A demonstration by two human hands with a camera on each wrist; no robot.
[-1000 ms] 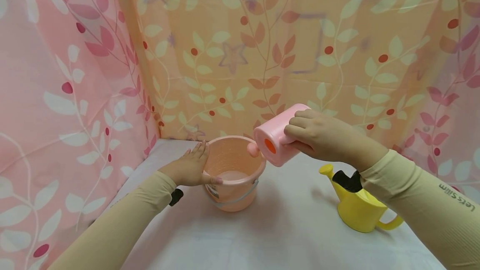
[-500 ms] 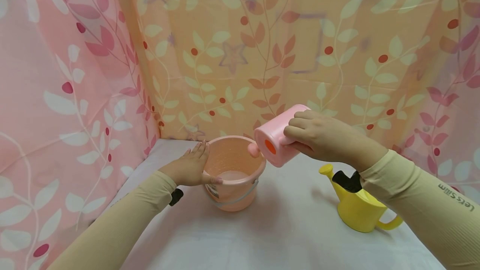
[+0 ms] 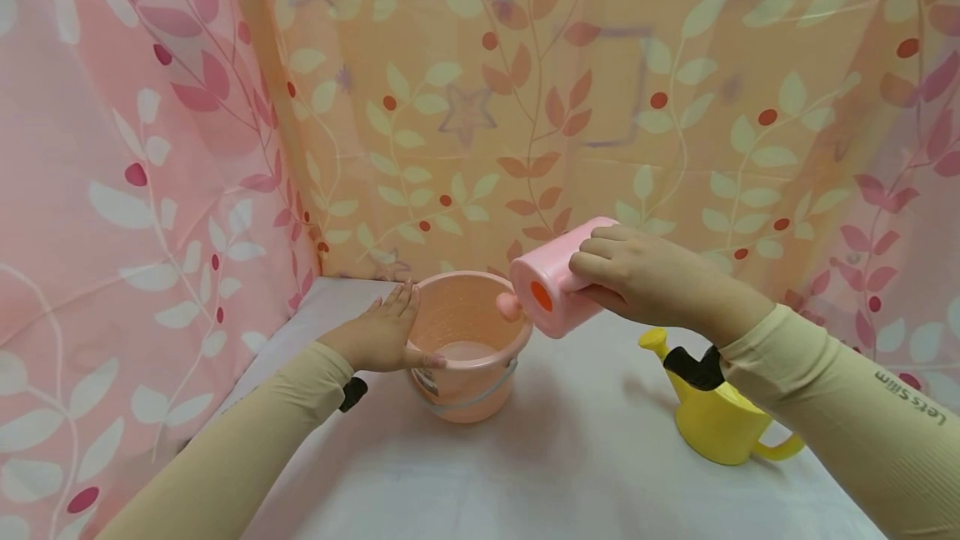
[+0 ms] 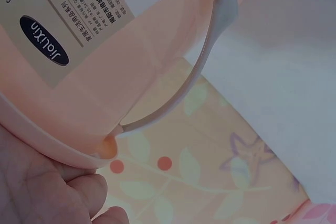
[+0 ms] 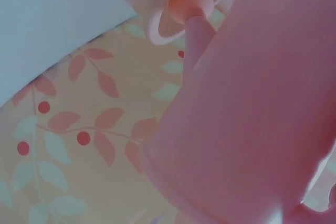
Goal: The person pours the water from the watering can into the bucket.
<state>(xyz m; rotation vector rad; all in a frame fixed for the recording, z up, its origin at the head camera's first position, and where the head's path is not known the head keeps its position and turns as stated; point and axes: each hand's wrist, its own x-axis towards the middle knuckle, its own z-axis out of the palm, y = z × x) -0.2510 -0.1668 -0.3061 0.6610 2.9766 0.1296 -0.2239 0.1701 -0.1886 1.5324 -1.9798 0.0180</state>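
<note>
Ahead of me hangs a wide orange sheet patterned with pale leaves, red dots and faint purple stars. A pink, leaf-printed sheet walls my left, another pink-toned sheet my right. Before me spreads a flat white surface, softly lit.

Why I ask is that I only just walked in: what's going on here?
A person is holding a pink watering can in the right hand, tipped so that its spout points into a peach bucket. The left hand rests on that bucket, which stands upright on a white cloth. I can't make out whether any water is flowing. A yellow watering can stands apart on the right, held by neither hand.
</note>
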